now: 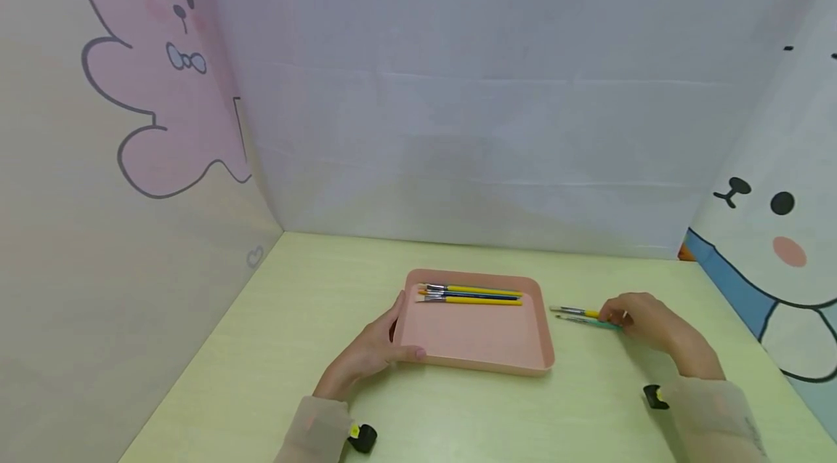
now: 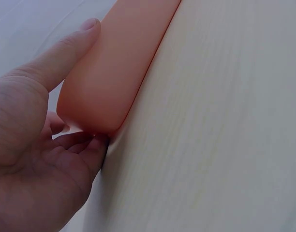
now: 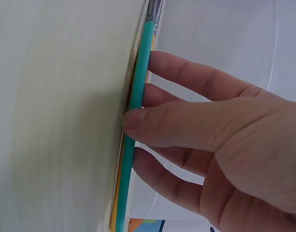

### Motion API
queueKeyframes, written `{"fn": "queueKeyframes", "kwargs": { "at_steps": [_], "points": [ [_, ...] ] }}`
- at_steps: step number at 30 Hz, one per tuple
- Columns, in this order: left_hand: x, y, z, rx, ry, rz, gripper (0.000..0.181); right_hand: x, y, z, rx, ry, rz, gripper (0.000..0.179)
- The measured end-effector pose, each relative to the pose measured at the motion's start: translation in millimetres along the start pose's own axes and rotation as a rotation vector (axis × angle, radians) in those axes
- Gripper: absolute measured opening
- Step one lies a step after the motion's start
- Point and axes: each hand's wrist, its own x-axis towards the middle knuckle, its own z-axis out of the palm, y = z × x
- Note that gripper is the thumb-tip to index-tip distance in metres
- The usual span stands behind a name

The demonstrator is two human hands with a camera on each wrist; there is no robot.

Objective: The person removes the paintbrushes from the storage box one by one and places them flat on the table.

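Note:
A pink rectangular tray (image 1: pixel 477 336) lies on the table, and my left hand (image 1: pixel 369 354) holds its near left corner. The left wrist view shows the thumb (image 2: pixel 66 55) against the tray's outer wall (image 2: pixel 114 63), with the other fingers at the corner's lower edge. To the right of the tray, my right hand (image 1: pixel 657 321) pinches a green paintbrush (image 3: pixel 139 79) and a yellow paintbrush (image 1: pixel 591 314) by their handles, bristles pointing left. In the right wrist view its thumb crosses the green handle, the yellow one showing partly hidden behind it.
Several paintbrushes, yellow-handled (image 1: pixel 487 301) and dark blue (image 1: pixel 474 295), lie along the tray's far side. The pale wooden table (image 1: pixel 471 412) is bounded by a white back wall (image 1: pixel 484 158) and side walls with cartoon animals.

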Motion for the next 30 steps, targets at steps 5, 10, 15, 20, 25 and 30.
{"fn": "queueKeyframes", "kwargs": {
  "at_steps": [5,10,15,20,25,30],
  "points": [
    [-1.3,0.0,-0.7,-0.005,-0.001,0.003,0.130,1.5,1.5,2.3,0.001,0.003,-0.008,0.038],
    [-1.1,0.1,-0.7,0.006,0.000,0.004,0.130,2.6,2.6,3.7,-0.009,0.008,-0.007,0.039],
    [-0.9,-0.2,-0.7,0.010,-0.001,0.008,0.130,3.5,3.5,4.5,-0.022,0.015,0.007,0.038],
    [-1.9,0.5,-0.7,-0.003,-0.004,0.008,0.130,3.4,3.4,3.6,-0.029,0.039,-0.014,0.038],
    [-2.3,1.6,-0.5,-0.005,-0.002,0.005,0.130,3.5,2.7,2.3,-0.048,0.056,-0.024,0.037],
    [-3.0,1.9,-0.7,0.004,-0.002,0.004,0.131,2.8,0.1,-0.5,-0.070,0.073,-0.009,0.035]
  ]
}}
